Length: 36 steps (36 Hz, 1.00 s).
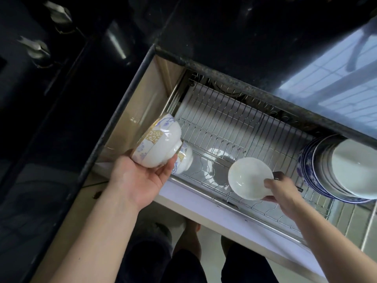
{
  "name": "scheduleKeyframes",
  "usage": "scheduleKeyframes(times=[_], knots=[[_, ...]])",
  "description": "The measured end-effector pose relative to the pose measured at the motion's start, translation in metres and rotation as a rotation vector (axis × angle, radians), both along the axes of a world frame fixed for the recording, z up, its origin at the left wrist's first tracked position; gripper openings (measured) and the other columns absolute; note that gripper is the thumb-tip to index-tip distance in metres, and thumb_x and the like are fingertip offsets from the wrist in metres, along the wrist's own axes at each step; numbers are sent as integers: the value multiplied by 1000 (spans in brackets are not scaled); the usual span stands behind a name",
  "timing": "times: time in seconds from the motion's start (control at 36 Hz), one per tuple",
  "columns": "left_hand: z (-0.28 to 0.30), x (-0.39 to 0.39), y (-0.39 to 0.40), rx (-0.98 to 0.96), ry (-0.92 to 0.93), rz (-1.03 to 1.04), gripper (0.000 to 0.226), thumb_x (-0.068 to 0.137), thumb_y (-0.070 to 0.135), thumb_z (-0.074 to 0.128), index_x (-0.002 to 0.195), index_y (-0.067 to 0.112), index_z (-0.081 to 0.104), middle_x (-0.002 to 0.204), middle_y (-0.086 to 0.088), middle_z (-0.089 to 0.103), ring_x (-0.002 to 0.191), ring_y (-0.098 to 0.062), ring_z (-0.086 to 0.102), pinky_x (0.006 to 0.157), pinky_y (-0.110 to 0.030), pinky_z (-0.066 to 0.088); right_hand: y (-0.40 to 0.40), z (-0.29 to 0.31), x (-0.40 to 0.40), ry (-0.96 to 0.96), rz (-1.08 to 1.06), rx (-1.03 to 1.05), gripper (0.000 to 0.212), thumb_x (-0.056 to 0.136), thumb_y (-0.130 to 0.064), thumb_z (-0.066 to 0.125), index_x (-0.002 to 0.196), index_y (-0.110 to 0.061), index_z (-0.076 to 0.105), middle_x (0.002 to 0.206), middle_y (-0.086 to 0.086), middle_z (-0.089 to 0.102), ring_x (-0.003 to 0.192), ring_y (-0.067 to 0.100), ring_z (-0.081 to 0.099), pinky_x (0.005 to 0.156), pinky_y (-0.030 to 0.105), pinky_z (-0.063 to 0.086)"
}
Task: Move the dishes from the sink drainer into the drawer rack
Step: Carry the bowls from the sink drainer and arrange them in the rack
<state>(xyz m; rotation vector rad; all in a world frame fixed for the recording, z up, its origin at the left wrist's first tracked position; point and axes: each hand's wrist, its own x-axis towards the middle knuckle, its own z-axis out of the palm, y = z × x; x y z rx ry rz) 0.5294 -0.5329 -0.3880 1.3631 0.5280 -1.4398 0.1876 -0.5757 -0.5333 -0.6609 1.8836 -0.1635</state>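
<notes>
The pulled-out drawer rack (234,127) of steel wire lies below the dark counter (224,33), its long side running from upper left to lower right.

The left hand (140,176) cups a stack of patterned bowls (159,144) — white with blue and gold decoration — at the rack's left end. The fingers curl under the stack, which is tipped on its side: the rims face up and left, the feet point down and right toward the wires. Another patterned bowl (183,160) sits in the rack just behind it, touching or nearly touching the held stack.

The right hand (283,190) pinches a small white dish (250,178) by its lower right rim, thumb on the inner face. The dish is tilted, its hollow facing up and toward the camera, held over the front row of the rack.

At the rack's right end a row of plates (336,170) stands on edge — blue-patterned ones at the left of the row, plain white at the right — faces turned right.
</notes>
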Motion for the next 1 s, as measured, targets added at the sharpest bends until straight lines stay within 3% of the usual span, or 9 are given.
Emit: scheduleKeyframes(times=[0.17, 0.28, 0.36, 0.44, 0.58, 0.75, 0.89, 1.0], knots=[[-7, -5, -11, 33, 37, 4, 47, 104, 21, 27, 106, 2, 70, 98, -27, 75, 72, -38, 75, 64, -32, 63, -5, 17, 15, -209, -85, -35, 38, 78, -19, 64, 114, -13, 54, 132, 21, 52, 123, 42, 54, 71, 44, 63], [-11, 0, -7, 5, 45, 57, 46, 104, 24, 26, 107, 4, 68, 92, -25, 75, 72, -36, 75, 61, -27, 60, -9, 20, 26, -295, -35, -19, 40, 95, -23, 64, 132, -20, 50, 132, 15, 52, 117, 35, 61, 78, 47, 63], [-14, 5, 0, -12, 30, 78, 46, 104, 24, 27, 111, 7, 69, 102, -22, 76, 78, -36, 75, 62, -26, 59, -6, 18, 36, -312, 26, 32, 51, 96, -36, 67, 141, -26, 47, 132, 8, 56, 114, 32, 65, 82, 49, 63], [-16, 6, 6, -39, 34, 70, 45, 105, 25, 29, 116, 8, 69, 108, -21, 75, 82, -35, 76, 65, -26, 59, -2, 16, 55, -272, 38, 106, 44, 96, -39, 67, 134, -24, 51, 123, 5, 62, 103, 28, 69, 82, 47, 63], [-15, 2, 8, -83, 42, 6, 44, 104, 30, 33, 114, 9, 70, 107, -18, 76, 83, -34, 75, 64, -24, 58, 2, 15, 85, -210, 56, 192, 35, 92, -15, 68, 124, -16, 54, 104, 7, 66, 82, 22, 68, 65, 33, 60], [-16, 1, 6, -69, 40, -14, 44, 104, 33, 35, 113, 8, 70, 106, -20, 76, 81, -35, 75, 64, -25, 58, -2, 15, 98, -256, 35, 285, 42, 92, -47, 70, 107, -8, 63, 100, 14, 73, 100, 33, 72, 92, 49, 59], [-18, 2, 6, -74, 43, -7, 44, 103, 34, 37, 113, 8, 71, 106, -20, 76, 82, -35, 76, 64, -24, 58, -10, 19, 101, -214, 101, 329, 49, 90, -58, 66, 100, -11, 67, 103, 14, 75, 102, 33, 73, 94, 52, 58], [-18, 0, 6, -89, 35, -40, 54, 102, 37, 39, 89, 7, 82, 105, -19, 77, 84, -35, 74, 65, -25, 59, -14, 18, 107, -212, 118, 349, 47, 91, -58, 65, 99, -12, 67, 94, 10, 74, 103, 32, 72, 93, 53, 58]])
